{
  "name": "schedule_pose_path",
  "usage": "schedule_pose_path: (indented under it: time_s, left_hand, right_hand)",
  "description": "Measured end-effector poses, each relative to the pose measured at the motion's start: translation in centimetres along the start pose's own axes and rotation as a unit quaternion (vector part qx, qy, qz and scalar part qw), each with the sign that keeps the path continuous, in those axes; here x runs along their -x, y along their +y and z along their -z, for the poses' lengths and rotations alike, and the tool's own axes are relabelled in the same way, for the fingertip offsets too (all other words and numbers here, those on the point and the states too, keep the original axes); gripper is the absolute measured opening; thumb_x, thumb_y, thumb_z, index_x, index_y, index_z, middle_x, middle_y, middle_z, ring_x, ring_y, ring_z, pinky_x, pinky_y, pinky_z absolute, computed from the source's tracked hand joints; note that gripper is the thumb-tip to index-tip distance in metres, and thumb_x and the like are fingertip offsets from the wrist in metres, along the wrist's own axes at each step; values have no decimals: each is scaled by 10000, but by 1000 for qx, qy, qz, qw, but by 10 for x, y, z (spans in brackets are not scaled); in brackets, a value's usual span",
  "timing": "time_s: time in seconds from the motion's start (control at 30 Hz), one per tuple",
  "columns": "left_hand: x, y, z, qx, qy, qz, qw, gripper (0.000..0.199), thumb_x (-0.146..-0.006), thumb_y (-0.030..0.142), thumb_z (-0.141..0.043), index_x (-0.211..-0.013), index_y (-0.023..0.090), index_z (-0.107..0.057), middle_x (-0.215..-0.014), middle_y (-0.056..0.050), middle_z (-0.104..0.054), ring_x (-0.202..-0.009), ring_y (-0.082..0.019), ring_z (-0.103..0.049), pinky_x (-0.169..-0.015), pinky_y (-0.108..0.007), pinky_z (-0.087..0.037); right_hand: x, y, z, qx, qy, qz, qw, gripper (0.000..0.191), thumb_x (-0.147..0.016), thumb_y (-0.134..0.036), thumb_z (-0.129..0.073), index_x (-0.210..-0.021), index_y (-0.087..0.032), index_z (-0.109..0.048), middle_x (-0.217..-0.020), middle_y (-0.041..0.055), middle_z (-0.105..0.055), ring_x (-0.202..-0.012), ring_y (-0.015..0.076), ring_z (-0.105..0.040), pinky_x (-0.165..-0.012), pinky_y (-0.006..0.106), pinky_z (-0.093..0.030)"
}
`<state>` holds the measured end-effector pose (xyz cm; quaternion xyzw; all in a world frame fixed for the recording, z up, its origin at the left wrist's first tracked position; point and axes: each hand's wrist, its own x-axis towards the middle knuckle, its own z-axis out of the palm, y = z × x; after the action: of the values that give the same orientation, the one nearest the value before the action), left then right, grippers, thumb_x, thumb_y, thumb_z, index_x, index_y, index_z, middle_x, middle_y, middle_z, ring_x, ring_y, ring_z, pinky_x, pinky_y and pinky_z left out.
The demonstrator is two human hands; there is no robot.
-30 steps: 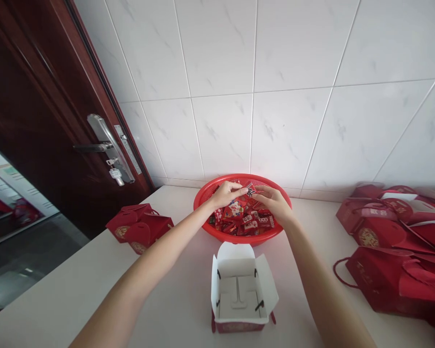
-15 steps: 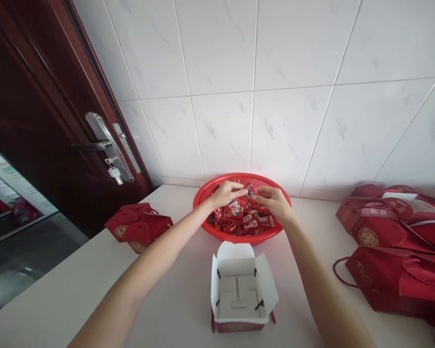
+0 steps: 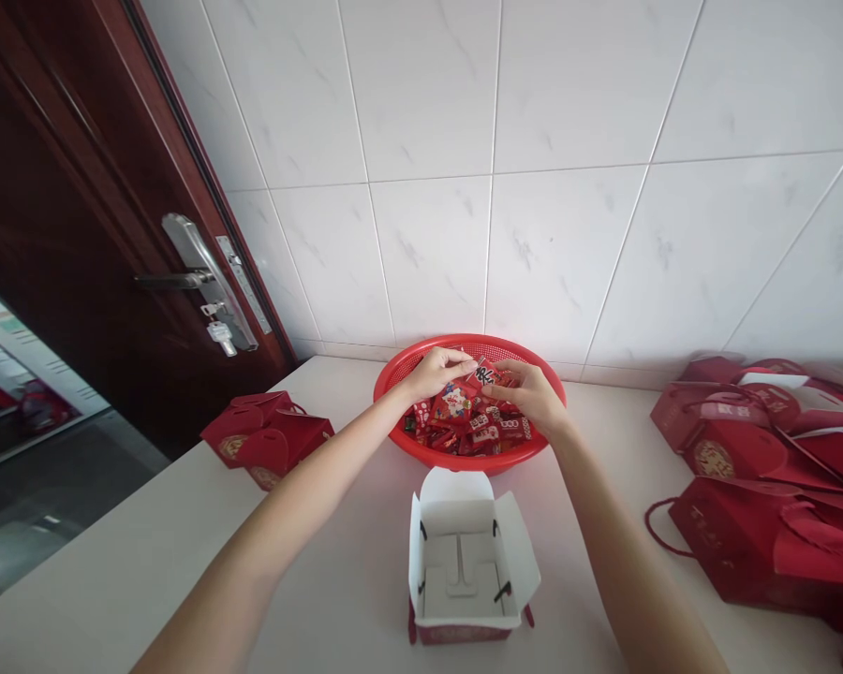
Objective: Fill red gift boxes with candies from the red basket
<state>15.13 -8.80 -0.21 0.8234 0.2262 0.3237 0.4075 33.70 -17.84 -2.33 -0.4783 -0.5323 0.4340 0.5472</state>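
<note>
A red plastic basket holds many small red candy packets. Over it, the thumb and fingers of my left hand pinch the edge of a red candy packet with black lettering. My right hand hovers at the basket's right side, thumb and fingers apart around the right of that packet; whether it touches the packet is hard to make out. In front of the basket stands an open gift box with a white inside, its flaps spread and nothing lying in it.
Two closed red gift boxes stand at the left on the white table. Several more red boxes crowd the right side. A tiled wall rises behind the basket, and a dark door with keys in its lock is at the left.
My right thumb has moved down and away from its fingers, widening their gap. The lettered packet shows more of its face; my left hand has barely moved.
</note>
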Motion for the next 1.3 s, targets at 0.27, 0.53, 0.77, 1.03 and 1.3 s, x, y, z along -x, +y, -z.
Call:
schedule_pose_path:
  time_s: [0.27,0.53,0.77,1.03,1.3]
  left_hand:
    - [1,-2,-1,20,-12,17,1000,421,-818,568,-703,-767,150,-689,-728,5,-631,-692,-147,-548,-683,-274,-430]
    - [0,-5,0,25,3,-12,1000,420,-839,569,-695,-942,176,-802,-974,-66,-775,-942,-227,-676,-862,-323,-495]
    - [-3,-9,4,107,77,23,991,469,-722,606,-794,-905,174,-812,-945,-63,-784,-950,-240,-676,-909,-359,-487]
    - [-1,-6,4,97,70,43,992,476,-717,611,-791,-887,166,-802,-951,-67,-782,-984,-245,-677,-929,-369,-493]
    - [0,-6,3,-2,52,41,998,422,-825,550,-667,-1012,188,-774,-1129,-70,-763,-1057,-232,-672,-938,-354,-509]
  right_hand:
    - [-1,3,1,-4,-16,5,1000,513,-599,-316,-888,-1053,-197,-681,-723,-3,-741,-668,229,-737,-736,401,-608]
    - [4,-7,-3,21,-36,7,999,320,-718,-445,-838,-868,-172,-765,-817,36,-774,-768,222,-743,-767,356,-615]
    - [-2,-3,-2,-26,-51,17,998,509,-660,-693,-814,-704,-194,-719,-766,76,-787,-724,268,-761,-759,420,-644]
    - [2,-7,-4,4,-55,26,998,413,-727,-599,-806,-793,-195,-748,-822,56,-771,-815,266,-755,-781,397,-623]
    - [3,-4,-2,50,-22,21,998,269,-700,-408,-824,-815,-177,-748,-719,5,-714,-704,189,-675,-638,303,-566]
